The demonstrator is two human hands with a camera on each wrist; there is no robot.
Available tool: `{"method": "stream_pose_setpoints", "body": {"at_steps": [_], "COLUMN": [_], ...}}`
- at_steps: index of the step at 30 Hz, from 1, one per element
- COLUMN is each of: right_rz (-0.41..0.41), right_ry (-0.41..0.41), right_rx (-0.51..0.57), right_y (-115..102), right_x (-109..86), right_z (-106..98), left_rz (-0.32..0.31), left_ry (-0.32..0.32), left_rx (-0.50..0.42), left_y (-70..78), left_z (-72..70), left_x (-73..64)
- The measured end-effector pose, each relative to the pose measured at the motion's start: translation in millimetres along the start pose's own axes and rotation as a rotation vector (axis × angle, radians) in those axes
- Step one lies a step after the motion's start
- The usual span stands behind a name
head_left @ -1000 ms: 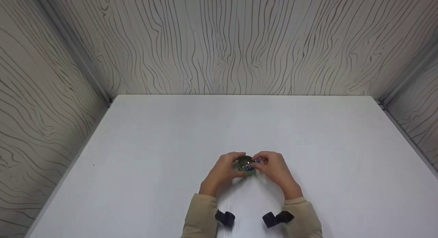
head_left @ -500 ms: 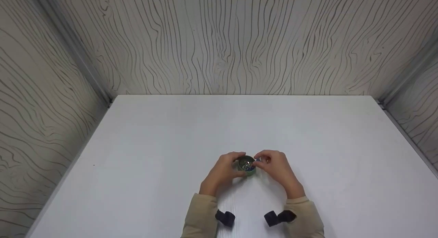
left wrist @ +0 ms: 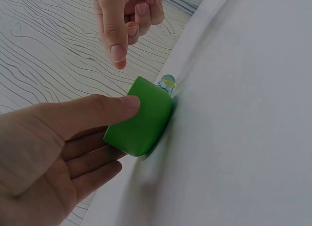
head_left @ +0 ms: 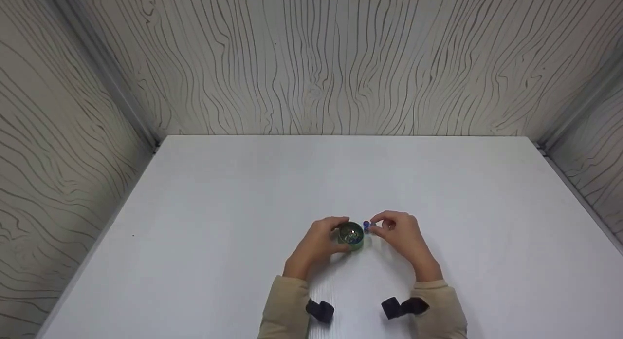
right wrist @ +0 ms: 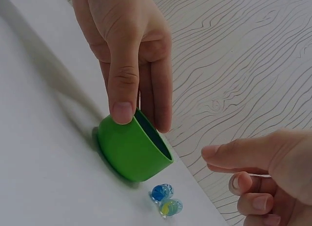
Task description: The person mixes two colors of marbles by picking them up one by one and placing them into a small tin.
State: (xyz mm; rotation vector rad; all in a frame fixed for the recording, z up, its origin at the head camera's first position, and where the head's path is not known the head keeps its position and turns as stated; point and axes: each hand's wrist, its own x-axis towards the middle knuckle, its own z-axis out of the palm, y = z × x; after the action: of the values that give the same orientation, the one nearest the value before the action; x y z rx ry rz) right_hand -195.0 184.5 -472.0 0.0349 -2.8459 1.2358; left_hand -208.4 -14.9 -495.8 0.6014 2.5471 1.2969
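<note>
My left hand (head_left: 319,239) holds a small green bowl (right wrist: 134,150), thumb on one side and fingers round the other. Several glass marbles, glinting and partly blue, lie inside it in the head view. Just right of the bowl, a few clear marbles with coloured swirls rest on the white table, among them a blue marble (right wrist: 162,192) and a yellow-and-blue marble (right wrist: 171,207). My right hand (head_left: 401,232) hovers beside these marbles, thumb and forefinger extended, the other fingers loosely curled. Nothing shows between its fingertips in the wrist views.
The white table (head_left: 219,193) is bordered by wood-grain panels (head_left: 311,61) at the back and sides. Each sleeve carries a black wrist mount, one left (head_left: 321,311) and one right (head_left: 404,307).
My right hand has moved rightward from the bowl's rim, and the marbles beside the bowl have come into clearer view. The left hand and bowl have stayed in place.
</note>
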Motion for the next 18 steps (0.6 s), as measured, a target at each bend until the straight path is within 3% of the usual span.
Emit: {"method": "stream_pose_setpoints", "body": {"at_steps": [12,18], "right_rz": [0.06,0.104], "right_ry": [-0.002,-0.04], "right_rx": [0.005,0.006], "right_y": [12.3,17.7], "right_x": [2.2,4.1], "right_z": [-4.3,-3.5], "left_rz": [0.009,0.005], "left_ry": [-0.016,-0.016], "left_rx": [-0.012,-0.01], "left_y": [-0.7,-1.2], "left_z": [-0.3,-0.1], "left_x": [0.2,0.5]}}
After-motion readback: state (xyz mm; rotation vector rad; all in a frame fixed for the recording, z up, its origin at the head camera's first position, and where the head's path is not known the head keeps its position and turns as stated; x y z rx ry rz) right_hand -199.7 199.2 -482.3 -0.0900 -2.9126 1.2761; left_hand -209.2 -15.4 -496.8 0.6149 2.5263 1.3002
